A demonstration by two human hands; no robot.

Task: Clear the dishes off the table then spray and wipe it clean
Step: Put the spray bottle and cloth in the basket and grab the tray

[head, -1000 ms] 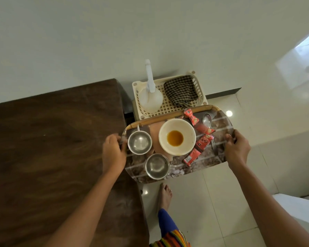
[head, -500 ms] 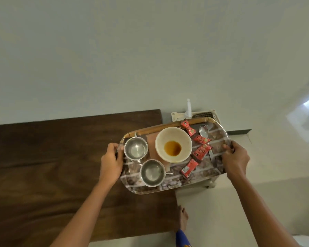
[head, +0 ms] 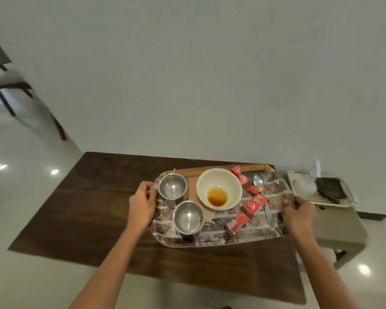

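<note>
Head view: both hands grip a brick-patterned tray [head: 250,233] over the right end of the dark wooden table [head: 87,197]; whether it rests there is unclear. The left hand [head: 143,202] curls its fingers round the tray's left edge, and the right hand [head: 300,216] clamps the right edge. Two empty steel cups [head: 172,189] stand along the left edge. A white bowl [head: 210,179] near the far edge holds a little brown liquid. Red packets [head: 253,205] and a spoon [head: 259,180] lie toward the right edge. Beyond the table's right edge, a white basket [head: 348,202] on a grey stand [head: 341,228] holds a blurred spray bottle [head: 308,186] and a dark cloth [head: 330,188].
</note>
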